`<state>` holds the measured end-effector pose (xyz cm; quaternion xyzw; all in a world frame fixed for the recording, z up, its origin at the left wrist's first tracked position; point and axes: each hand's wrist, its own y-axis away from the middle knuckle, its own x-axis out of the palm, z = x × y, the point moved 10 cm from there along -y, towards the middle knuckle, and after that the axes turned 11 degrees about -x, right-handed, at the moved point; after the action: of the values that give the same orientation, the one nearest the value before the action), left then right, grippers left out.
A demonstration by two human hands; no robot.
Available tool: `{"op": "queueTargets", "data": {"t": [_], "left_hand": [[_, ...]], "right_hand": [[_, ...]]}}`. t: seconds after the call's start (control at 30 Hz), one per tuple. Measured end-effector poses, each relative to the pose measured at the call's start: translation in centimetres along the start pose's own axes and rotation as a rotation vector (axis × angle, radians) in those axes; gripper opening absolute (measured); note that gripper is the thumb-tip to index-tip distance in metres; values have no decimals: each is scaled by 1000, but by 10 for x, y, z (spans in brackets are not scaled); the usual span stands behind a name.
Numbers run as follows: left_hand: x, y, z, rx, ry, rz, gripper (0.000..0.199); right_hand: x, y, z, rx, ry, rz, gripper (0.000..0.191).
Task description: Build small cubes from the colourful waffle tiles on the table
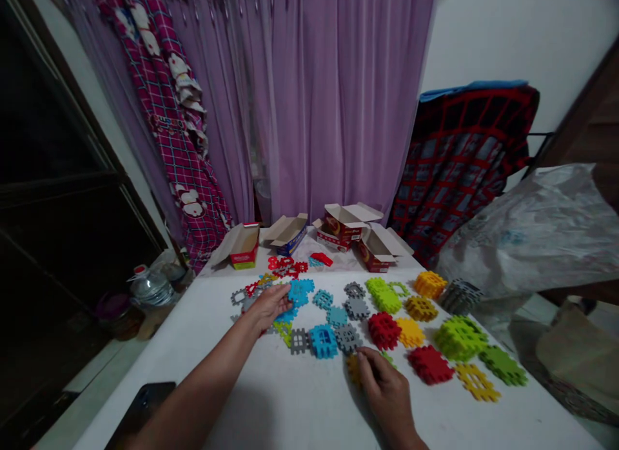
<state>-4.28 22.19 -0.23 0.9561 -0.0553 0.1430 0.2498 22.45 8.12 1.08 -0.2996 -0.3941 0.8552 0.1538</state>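
My left hand (269, 308) reaches over the left part of the white table, its fingers closed on light-blue interlocking building tiles (300, 290). Under and beside it lie more loose tiles in grey, red, green and blue. My right hand (385, 384) is near the table's front, fingers curled, with the fingertips at a dark-yellow tile (354, 370); whether something is inside the grip is hidden. Just beyond it are a grey tile stack (348, 338) and a blue window tile (323, 341). A red stack (383, 330) stands farther right.
Opened cardboard boxes (244, 247) line the table's back edge. Sorted green stacks (461, 337), yellow stacks (429, 284) and a grey stack (461, 296) fill the right side. A dark phone (142, 405) lies front left. A large plastic bag (527, 224) bulges beside the right edge.
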Motion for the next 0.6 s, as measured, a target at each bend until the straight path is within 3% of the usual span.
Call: {"op": "queueTargets", "data": {"t": [0.1,0.2,0.4,0.6], "left_hand": [[-5,21,8,-20,-66,-53,39],[-1,36,16,-12,-227,-42,45],[31,60,26,98,-505,52,45],[59,74,36,93,-569,140,42]], "right_hand": [[-2,0,3,-4,13,15,23],[0,-8,22,-48,-10,50,22],[12,-30,74,-146,-122,98,31],[20,-24,99,-234,-162,169,15]]}}
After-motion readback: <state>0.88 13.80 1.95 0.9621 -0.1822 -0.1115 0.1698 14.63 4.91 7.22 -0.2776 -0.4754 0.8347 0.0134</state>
